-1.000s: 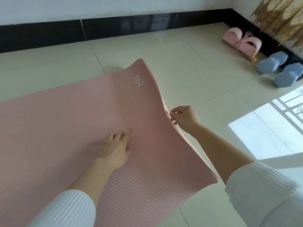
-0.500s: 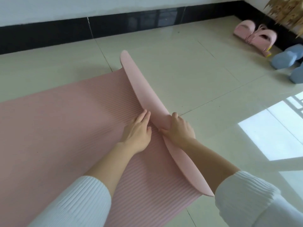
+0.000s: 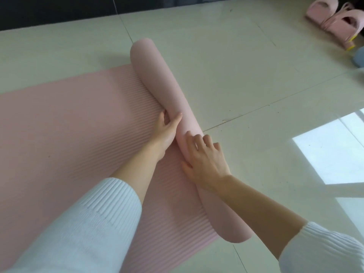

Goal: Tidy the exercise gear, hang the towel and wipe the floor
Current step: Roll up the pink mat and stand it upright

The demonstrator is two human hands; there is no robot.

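A pink mat [image 3: 69, 134] lies flat on the tiled floor [image 3: 246, 75], its right end wound into a roll [image 3: 157, 83]. The left hand [image 3: 167, 133] cups the roll from the flat side, thumb on top, fingers tucked underneath, where I can't make them out. The right hand [image 3: 206, 160] presses on top of the roll, fingers spread. Pink slippers [image 3: 334, 20] sit well apart by the far wall, something blue [image 3: 358, 58] just beside them.
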